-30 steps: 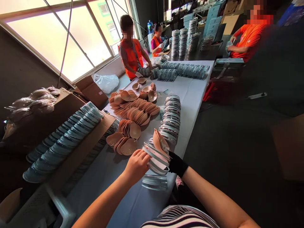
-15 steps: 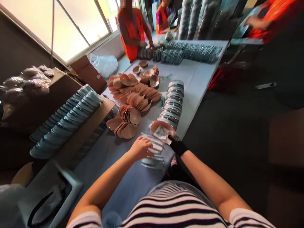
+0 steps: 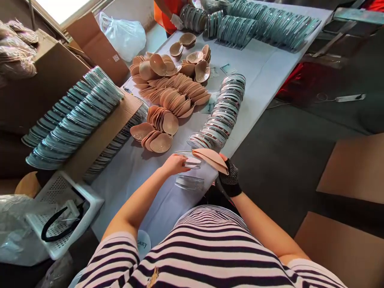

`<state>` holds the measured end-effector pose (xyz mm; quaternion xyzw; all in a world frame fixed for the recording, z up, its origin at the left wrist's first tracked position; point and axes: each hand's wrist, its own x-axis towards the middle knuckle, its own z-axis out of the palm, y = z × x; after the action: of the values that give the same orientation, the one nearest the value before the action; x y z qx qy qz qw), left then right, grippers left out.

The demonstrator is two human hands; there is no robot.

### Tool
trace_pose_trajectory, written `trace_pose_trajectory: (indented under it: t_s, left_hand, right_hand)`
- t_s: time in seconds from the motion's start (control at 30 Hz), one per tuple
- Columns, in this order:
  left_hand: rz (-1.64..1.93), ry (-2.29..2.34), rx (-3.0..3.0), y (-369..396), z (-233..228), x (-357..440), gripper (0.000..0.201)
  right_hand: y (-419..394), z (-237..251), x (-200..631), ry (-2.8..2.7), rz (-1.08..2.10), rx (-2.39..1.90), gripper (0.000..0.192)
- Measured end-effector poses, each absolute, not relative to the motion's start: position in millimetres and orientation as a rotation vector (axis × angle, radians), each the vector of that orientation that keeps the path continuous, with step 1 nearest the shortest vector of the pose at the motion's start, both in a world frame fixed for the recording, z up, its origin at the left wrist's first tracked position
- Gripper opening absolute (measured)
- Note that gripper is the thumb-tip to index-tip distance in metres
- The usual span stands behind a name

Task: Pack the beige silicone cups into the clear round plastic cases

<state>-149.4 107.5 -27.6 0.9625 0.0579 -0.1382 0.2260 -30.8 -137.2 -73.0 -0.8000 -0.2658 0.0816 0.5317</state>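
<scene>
Beige pads [image 3: 211, 158]: a small fanned stack of flat, teardrop-shaped pieces, held at the near edge of the worktop [image 3: 264, 68], just in front of the person's striped shirt.

Right hand [image 3: 228, 179]: in a black mesh glove, closed around the lower end of the beige pads, which jut out to the left over the table edge.

Left hand [image 3: 174, 164]: bare, fingers curled onto a clear plastic tray [image 3: 188, 159]; tray touches the tip of the beige pads. A second clear tray [image 3: 189, 183] lies just below it on the cloth.

Row of clear packs [image 3: 220, 114]: overlapping line running away from the hands along the right side of the worktop.

Loose pad piles [image 3: 171, 94]: beige cups spread in fans over the middle, left of that row.

Teal-rimmed packs [image 3: 75, 120]: long double row on cardboard at the left; another row [image 3: 264, 26] at the far end.

Co-worker's gloved hand [image 3: 176, 21]: at the far end, beside an orange garment.

White basket [image 3: 64, 214]: lower left, holding a black band.
</scene>
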Motion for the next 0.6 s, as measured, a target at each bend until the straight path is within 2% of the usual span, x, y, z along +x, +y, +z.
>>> trace_pose_trajectory:
  t_s: [0.17, 0.33, 0.6]
  left_hand:
    - [-0.503, 0.265, 2.547, 101.1, -40.7, -137.3, 0.023]
    - [-0.504, 0.328, 2.586, 94.5, -49.2, -123.0, 0.022]
    - [-0.412, 0.355, 2.55, 94.0, -63.5, -121.0, 0.018]
  right_hand:
    - [-131.2, -85.5, -43.4, -0.797, 0.197, -1.965, 0.044]
    - [-133.7, -95.1, -32.4, -0.903, 0.321, -2.238, 0.047]
    - [-125.1, -83.3, -21.1, -1.032, 0.473, -2.471, 0.056]
